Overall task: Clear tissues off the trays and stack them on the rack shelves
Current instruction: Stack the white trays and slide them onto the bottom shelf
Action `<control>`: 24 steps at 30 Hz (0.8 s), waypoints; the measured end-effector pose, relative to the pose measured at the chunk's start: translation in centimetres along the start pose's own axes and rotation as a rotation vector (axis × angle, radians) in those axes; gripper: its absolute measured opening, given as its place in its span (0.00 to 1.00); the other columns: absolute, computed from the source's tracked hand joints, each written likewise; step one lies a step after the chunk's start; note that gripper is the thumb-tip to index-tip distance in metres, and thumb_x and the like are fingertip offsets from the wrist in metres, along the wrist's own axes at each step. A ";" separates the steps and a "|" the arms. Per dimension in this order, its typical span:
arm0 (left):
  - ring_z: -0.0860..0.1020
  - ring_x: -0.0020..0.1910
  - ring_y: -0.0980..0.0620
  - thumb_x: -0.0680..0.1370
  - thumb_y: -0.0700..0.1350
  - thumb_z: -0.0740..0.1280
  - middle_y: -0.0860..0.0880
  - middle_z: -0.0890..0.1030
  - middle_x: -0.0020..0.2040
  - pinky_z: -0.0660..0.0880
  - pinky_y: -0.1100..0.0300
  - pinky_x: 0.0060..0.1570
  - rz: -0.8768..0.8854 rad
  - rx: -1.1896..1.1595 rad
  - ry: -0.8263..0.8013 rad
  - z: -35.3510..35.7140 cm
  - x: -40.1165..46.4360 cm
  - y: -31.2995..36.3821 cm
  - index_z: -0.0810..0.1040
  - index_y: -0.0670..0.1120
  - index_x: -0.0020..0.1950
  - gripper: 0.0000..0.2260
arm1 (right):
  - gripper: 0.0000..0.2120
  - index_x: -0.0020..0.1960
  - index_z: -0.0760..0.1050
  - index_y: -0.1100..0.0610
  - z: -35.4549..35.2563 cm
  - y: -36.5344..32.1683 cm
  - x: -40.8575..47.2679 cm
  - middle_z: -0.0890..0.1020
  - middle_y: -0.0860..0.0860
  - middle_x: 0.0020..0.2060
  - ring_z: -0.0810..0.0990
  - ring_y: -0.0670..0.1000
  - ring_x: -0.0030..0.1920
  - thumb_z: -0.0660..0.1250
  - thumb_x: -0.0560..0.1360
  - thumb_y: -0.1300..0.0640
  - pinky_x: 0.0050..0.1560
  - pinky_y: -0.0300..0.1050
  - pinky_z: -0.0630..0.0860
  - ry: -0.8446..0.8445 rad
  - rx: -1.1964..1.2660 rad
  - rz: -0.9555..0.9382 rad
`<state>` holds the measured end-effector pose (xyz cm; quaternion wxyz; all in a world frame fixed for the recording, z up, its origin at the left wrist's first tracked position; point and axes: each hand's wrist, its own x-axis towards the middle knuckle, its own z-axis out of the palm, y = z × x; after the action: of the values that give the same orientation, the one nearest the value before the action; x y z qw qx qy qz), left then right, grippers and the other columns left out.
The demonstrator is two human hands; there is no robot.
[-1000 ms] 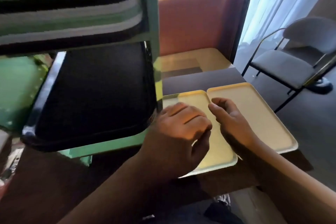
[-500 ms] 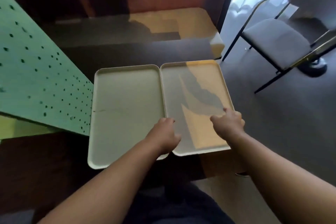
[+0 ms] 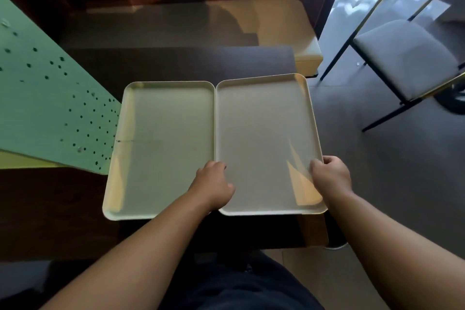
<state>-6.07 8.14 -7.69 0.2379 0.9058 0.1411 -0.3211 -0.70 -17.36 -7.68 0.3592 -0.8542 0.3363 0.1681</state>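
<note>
Head view | left hand [image 3: 215, 185] grip closed on right tray [image 3: 264, 138] inner edge | right hand [image 3: 332, 175] grip closed on its outer rim | left tray [image 3: 163, 133] touching alongside, on worktop [image 3: 176, 63]

Two cream rectangular plastic trays [image 3: 161, 146] [image 3: 264, 133] are laid side by side, rims touching, on the dark brown bench [image 3: 176, 63]; a green perforated panel [image 3: 50, 113] is seen at its left.

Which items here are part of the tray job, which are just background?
Job:
right tray, gripped by left hand and right hand
left tray
green rack panel

Background:
chair
bench
table

No tissues visible.
</note>
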 end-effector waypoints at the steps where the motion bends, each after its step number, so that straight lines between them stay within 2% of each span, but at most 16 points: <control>1: 0.66 0.74 0.41 0.77 0.49 0.65 0.45 0.66 0.77 0.67 0.51 0.71 -0.010 -0.009 0.017 0.1 -0.2 0.1 0.64 0.46 0.79 0.30 | 0.13 0.54 0.79 0.57 -0.5 -0.5 0.2 0.83 0.56 0.51 0.81 0.56 0.46 0.62 0.80 0.49 0.44 0.51 0.79 -0.017 0.028 -0.018; 3: 0.67 0.73 0.42 0.76 0.49 0.65 0.46 0.65 0.76 0.68 0.50 0.69 -0.028 -0.008 0.085 0.0 -0.6 0.4 0.63 0.48 0.79 0.31 | 0.14 0.49 0.78 0.59 -1.5 -1.7 0.4 0.82 0.56 0.45 0.79 0.56 0.42 0.61 0.82 0.49 0.38 0.47 0.72 -0.033 0.045 -0.083; 6: 0.69 0.71 0.41 0.77 0.48 0.66 0.43 0.66 0.75 0.69 0.49 0.67 -0.051 -0.147 0.236 -0.5 -1.0 0.6 0.59 0.46 0.80 0.32 | 0.14 0.50 0.77 0.59 -2.9 -4.0 -0.3 0.81 0.54 0.41 0.78 0.53 0.39 0.60 0.84 0.49 0.35 0.46 0.70 -0.031 0.143 -0.184; 8: 0.73 0.68 0.41 0.79 0.47 0.65 0.42 0.70 0.72 0.72 0.49 0.65 -0.080 -0.324 0.327 -1.3 -0.9 0.2 0.63 0.43 0.78 0.29 | 0.13 0.51 0.76 0.59 -3.3 -5.5 -1.0 0.81 0.54 0.41 0.78 0.52 0.38 0.60 0.85 0.51 0.35 0.45 0.71 -0.045 0.229 -0.221; 9: 0.75 0.65 0.41 0.79 0.46 0.63 0.42 0.73 0.69 0.74 0.50 0.60 -0.089 -0.386 0.376 -1.8 -1.0 -0.2 0.67 0.42 0.75 0.24 | 0.12 0.52 0.76 0.59 -3.2 -6.1 -1.3 0.81 0.54 0.42 0.78 0.51 0.38 0.60 0.85 0.52 0.35 0.44 0.72 -0.058 0.266 -0.235; 11: 0.77 0.56 0.41 0.80 0.44 0.61 0.41 0.77 0.62 0.72 0.54 0.50 -0.099 -0.450 0.483 -2.9 -1.2 -1.3 0.73 0.40 0.65 0.15 | 0.11 0.53 0.75 0.58 -2.0 -7.3 -2.3 0.82 0.53 0.45 0.80 0.51 0.41 0.59 0.86 0.52 0.39 0.44 0.75 -0.099 0.302 -0.258; 12: 0.77 0.54 0.40 0.80 0.43 0.61 0.40 0.78 0.60 0.69 0.56 0.48 -0.119 -0.475 0.523 -3.4 -1.4 -2.1 0.74 0.39 0.62 0.13 | 0.11 0.53 0.75 0.57 -1.0 -7.6 -2.8 0.82 0.53 0.46 0.82 0.52 0.43 0.59 0.86 0.51 0.42 0.47 0.78 -0.123 0.299 -0.260; 15: 0.77 0.50 0.40 0.80 0.41 0.60 0.40 0.78 0.57 0.68 0.56 0.46 -0.204 -0.493 0.596 -4.3 -2.4 -5.5 0.75 0.39 0.61 0.11 | 0.13 0.50 0.75 0.57 3.1 -7.9 -4.5 0.83 0.54 0.46 0.82 0.58 0.48 0.59 0.85 0.50 0.53 0.56 0.80 -0.166 0.284 -0.250; 17: 0.76 0.46 0.43 0.80 0.42 0.60 0.40 0.78 0.56 0.70 0.55 0.43 -0.255 -0.477 0.611 -4.3 -2.8 -8.3 0.75 0.40 0.60 0.11 | 0.14 0.49 0.74 0.60 6.2 -7.9 -6.1 0.80 0.53 0.43 0.80 0.57 0.47 0.59 0.85 0.50 0.52 0.55 0.77 -0.180 0.255 -0.235; 20: 0.77 0.48 0.40 0.78 0.41 0.60 0.39 0.77 0.57 0.77 0.51 0.46 -0.349 -0.453 0.610 -4.0 -3.3 -12.8 0.75 0.39 0.60 0.13 | 0.14 0.46 0.72 0.60 10.5 -8.0 -8.6 0.78 0.52 0.41 0.76 0.54 0.42 0.58 0.85 0.52 0.46 0.51 0.71 -0.217 0.241 -0.212; 24: 0.79 0.54 0.37 0.77 0.41 0.61 0.38 0.76 0.61 0.79 0.47 0.54 -0.396 -0.437 0.547 -4.4 -4.1 -17.3 0.74 0.38 0.64 0.17 | 0.10 0.50 0.74 0.60 14.8 -8.2 -10.8 0.79 0.52 0.42 0.78 0.56 0.46 0.58 0.83 0.55 0.47 0.51 0.72 -0.242 0.218 -0.171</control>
<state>-13.93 24.67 -7.94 0.3121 0.8412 0.4359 -0.0703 -3.44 2.56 -7.98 0.5006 -0.8091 0.2332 0.2011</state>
